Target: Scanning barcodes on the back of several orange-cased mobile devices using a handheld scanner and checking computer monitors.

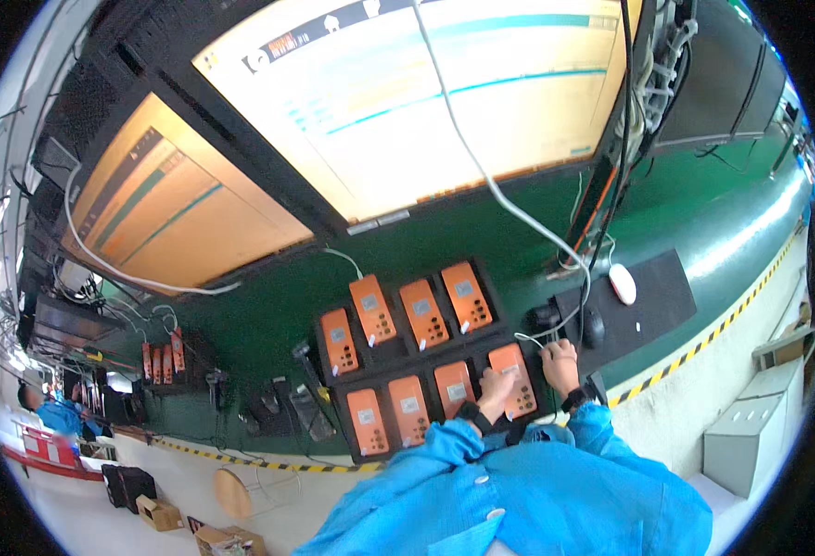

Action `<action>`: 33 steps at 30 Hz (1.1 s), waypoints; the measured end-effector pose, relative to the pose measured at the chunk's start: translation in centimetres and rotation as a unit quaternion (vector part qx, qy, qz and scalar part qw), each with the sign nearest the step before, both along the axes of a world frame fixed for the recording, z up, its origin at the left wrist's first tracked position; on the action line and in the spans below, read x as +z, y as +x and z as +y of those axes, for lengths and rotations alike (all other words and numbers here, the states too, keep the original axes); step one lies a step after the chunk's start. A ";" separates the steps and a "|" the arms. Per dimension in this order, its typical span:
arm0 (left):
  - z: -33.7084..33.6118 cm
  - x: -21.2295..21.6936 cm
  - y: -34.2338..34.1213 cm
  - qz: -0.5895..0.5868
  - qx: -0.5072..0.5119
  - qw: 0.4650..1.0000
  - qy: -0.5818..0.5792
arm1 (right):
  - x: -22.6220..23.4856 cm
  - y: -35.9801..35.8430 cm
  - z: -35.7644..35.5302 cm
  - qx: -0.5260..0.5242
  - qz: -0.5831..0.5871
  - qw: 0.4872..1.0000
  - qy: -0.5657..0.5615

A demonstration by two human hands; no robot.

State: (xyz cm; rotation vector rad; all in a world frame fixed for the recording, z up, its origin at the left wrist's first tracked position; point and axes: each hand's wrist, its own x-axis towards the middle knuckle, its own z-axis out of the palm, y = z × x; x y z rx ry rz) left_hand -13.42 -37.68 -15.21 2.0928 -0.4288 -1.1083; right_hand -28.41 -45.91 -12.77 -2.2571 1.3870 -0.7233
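**Handling the orange handset at the tray's near-right slot**

Head view: both hands are on one orange handset (511,380), which sits in the rightmost slot of the near row of a black tray (391,450) on the green worktop (268,324).

- Left hand (496,387): fingers curled over the unit's left edge and face, pressing or pinching it. Whether the grip fully closes cannot be told.
- Right hand (560,363): lies against the unit's right edge, fingers bent, next to a thin white cable (530,341) that runs toward the top of the unit. Whether it pinches the cable or just the casing cannot be told.

Handling, as a judgement: rigid plastic shell, light, with a small screen and keypad on the face. Best held by the long side edges, not the face. The cable end looks like the weak point, so avoid yanking it.

Containers:
- Near row: four orange units, each flat in its own slot.
- Far tray (319,347), touching behind: four more, one with a white lead.
- Smaller rack (162,360) well to the left holds a few orange units upright.

Also in view: white mouse (622,283) on a black mat (658,296) to the right, two lit monitors (426,93) above.
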 end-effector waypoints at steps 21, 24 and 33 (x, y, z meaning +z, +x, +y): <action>1.8 10.1 2.6 0.165 -0.193 0.921 -0.295 | 12.8 3.9 -1.1 0.194 -0.246 0.889 0.334; 1.9 9.0 2.8 0.167 -0.183 0.916 -0.315 | 13.2 3.5 -1.3 0.191 -0.228 0.892 0.341; 1.7 9.8 3.1 0.150 -0.202 0.917 -0.309 | 12.6 3.3 -0.9 0.177 -0.202 0.891 0.365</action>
